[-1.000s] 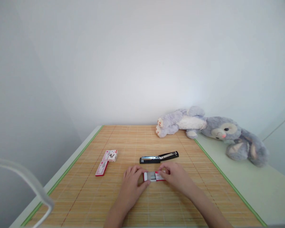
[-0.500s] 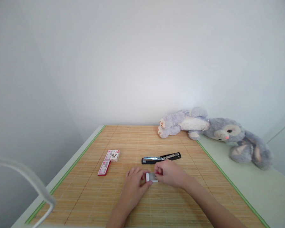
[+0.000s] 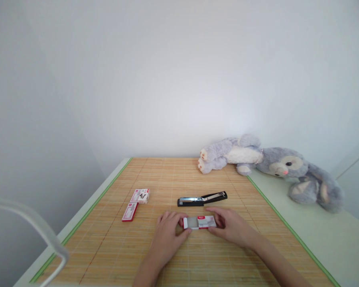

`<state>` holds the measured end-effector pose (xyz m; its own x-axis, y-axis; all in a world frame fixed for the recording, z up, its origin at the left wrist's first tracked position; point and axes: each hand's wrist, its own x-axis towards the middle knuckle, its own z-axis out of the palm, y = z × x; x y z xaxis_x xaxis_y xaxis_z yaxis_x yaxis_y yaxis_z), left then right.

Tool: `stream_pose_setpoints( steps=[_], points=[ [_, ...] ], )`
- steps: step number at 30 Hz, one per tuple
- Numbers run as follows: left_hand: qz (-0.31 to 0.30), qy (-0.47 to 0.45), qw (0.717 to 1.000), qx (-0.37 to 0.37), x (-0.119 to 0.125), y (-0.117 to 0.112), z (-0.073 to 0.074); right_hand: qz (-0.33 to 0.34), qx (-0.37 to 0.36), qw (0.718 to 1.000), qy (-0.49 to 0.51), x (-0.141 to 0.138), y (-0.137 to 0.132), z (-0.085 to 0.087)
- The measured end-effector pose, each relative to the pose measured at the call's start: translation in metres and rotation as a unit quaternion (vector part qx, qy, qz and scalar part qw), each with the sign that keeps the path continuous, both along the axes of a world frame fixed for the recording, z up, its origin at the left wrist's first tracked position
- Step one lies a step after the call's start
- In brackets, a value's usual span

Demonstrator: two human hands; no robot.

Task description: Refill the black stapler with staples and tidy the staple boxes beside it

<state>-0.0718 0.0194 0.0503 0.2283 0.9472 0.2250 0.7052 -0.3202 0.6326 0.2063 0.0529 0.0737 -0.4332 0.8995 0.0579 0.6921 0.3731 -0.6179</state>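
Observation:
A small red-and-white staple box [image 3: 208, 221] lies in front of me, its white inner tray [image 3: 185, 223] slid part way out to the left, with grey contents showing. My left hand [image 3: 169, 233] grips the tray's left end between thumb and fingers. At the opposite end, my right hand [image 3: 231, 225] holds the box's sleeve between thumb and fingers. Just beyond both hands lies a black stapler [image 3: 191, 202], opened out, with its metal rail showing and its top arm swung to the right.
More red-and-white boxes, one [image 3: 130, 212] nearer and others [image 3: 140, 195] behind it, sit to the left on the bamboo mat [image 3: 107, 247]. A grey plush rabbit [image 3: 245, 155] lies along the back right. A white curved bar [image 3: 44, 231] crosses the lower left.
My right hand has moved off the tray's contents to the right end of the box, uncovering the printed sleeve. My left hand has stayed on the left end.

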Motion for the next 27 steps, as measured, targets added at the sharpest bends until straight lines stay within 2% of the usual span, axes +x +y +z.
stream_pose_setpoints(
  steps=[3,7,11,13,15,18,21,23,27],
  points=[
    [-0.009,-0.001,1.0,-0.006,0.01,-0.001,0.006,0.032,-0.023,0.999,-0.005,-0.004,-0.002,0.003],
    [-0.027,-0.004,1.0,-0.008,0.024,-0.003,0.011,0.04,-0.022,0.999,-0.004,-0.02,-0.004,0.005],
    [-0.034,-0.04,0.999,-0.006,0.021,-0.002,0.004,0.031,-0.005,0.999,-0.02,-0.03,-0.003,0.006],
    [-0.001,-0.081,0.997,0.004,0.014,0.005,-0.003,0.014,0.008,1.0,-0.017,-0.032,-0.002,0.009],
    [0.064,-0.097,0.993,0.034,0.005,0.015,-0.008,0.013,0.02,1.0,-0.01,-0.036,-0.002,0.011],
    [0.119,-0.04,0.989,0.076,-0.003,0.036,-0.011,0.035,0.027,0.999,-0.015,-0.045,-0.001,0.012],
    [0.098,0.028,0.993,0.06,-0.006,0.054,-0.01,0.035,0.022,0.999,-0.035,-0.055,0.003,0.012],
    [0.073,0.042,0.995,0.046,-0.006,0.061,-0.009,0.027,0.028,0.998,-0.04,-0.061,0.009,0.012],
    [0.034,0.034,0.998,0.043,-0.008,0.061,-0.009,-0.002,0.061,0.998,-0.025,-0.064,0.025,0.021]
  ],
)
